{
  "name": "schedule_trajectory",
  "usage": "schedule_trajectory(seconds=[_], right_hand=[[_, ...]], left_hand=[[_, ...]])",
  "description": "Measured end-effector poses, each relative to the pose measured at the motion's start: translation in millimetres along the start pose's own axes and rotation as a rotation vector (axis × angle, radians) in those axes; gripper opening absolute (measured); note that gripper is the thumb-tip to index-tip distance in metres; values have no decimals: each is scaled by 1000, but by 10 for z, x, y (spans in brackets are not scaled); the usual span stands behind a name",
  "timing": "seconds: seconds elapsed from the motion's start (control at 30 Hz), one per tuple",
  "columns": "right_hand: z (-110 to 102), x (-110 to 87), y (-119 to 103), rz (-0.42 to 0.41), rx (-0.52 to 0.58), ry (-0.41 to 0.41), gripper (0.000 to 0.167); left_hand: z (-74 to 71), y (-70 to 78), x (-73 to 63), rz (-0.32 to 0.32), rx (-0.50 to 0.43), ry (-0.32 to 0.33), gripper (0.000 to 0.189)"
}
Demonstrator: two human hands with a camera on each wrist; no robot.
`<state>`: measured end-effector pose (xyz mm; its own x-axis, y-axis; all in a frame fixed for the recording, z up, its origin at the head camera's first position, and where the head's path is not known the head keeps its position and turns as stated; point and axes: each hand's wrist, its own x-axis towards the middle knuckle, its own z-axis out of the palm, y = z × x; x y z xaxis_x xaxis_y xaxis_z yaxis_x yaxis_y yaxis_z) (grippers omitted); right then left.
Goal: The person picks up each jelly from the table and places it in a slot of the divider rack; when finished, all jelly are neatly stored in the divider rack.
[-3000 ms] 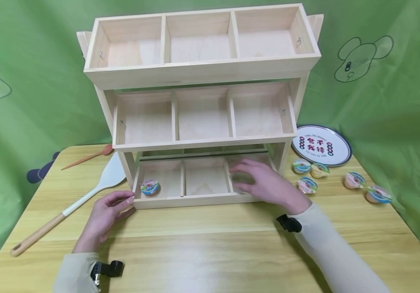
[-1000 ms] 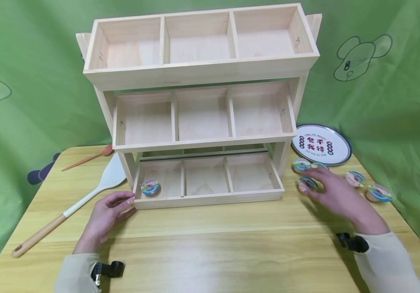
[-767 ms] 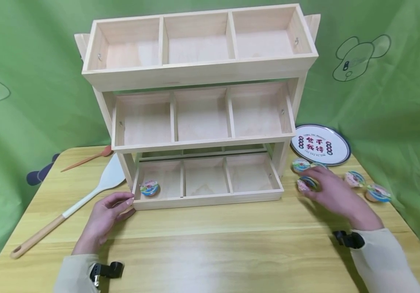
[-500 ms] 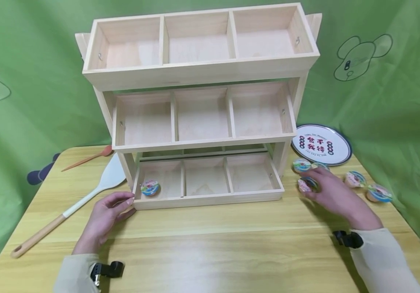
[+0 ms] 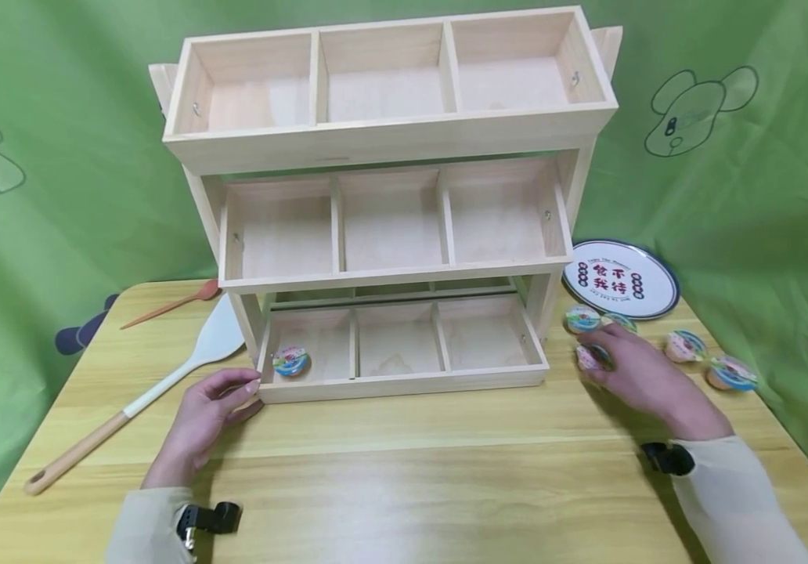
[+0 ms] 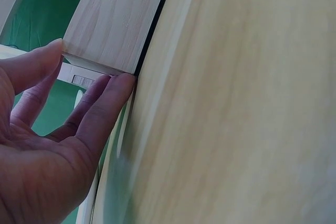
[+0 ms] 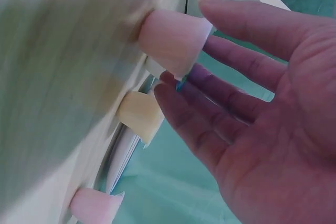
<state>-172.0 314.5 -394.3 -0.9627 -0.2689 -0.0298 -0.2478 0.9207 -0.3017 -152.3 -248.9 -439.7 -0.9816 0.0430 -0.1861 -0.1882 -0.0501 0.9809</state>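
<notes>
At the lower left corner of the wooden three-tier shelf (image 5: 404,384), my left hand (image 5: 203,415) holds the end of the bottom tray, its thumb at the upper edge and fingertips at the lower edge in the left wrist view. On the table to the right, my right hand (image 5: 640,376) has its thumb and fingers about a pink jelly cup (image 7: 173,40), pinching it near the lid rim. The hand covers part of that cup in the head view. Another jelly cup (image 5: 290,361) lies in the bottom tray's left compartment.
More jelly cups, one blue-lidded (image 5: 582,319) and others farther right (image 5: 731,374), lie near the right hand. Behind them is a white plate (image 5: 621,280) with red lettering. On the left are a white spatula (image 5: 217,337) and a small orange spoon (image 5: 178,301).
My right hand has left the bottom tray's right compartment, moved right to the jelly cups, and drawn its fingers in about one. The left hand has stayed at the shelf's corner.
</notes>
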Motion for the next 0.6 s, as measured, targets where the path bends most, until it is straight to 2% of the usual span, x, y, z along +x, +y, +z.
schedule_trajectory(seconds=[0.23,0.47,0.6], right_hand=[[-86,-68,-40,4,-7,32,46],[-201,-133,-176,-49,-32,101,40],[-246,-138,-241,-55,-18,95,41]], left_hand=[[3,-6,10,3,-3,0,28],[12,-16,23,17,-18,-5,25],[8,-13,15,14,-11,-1,29]])
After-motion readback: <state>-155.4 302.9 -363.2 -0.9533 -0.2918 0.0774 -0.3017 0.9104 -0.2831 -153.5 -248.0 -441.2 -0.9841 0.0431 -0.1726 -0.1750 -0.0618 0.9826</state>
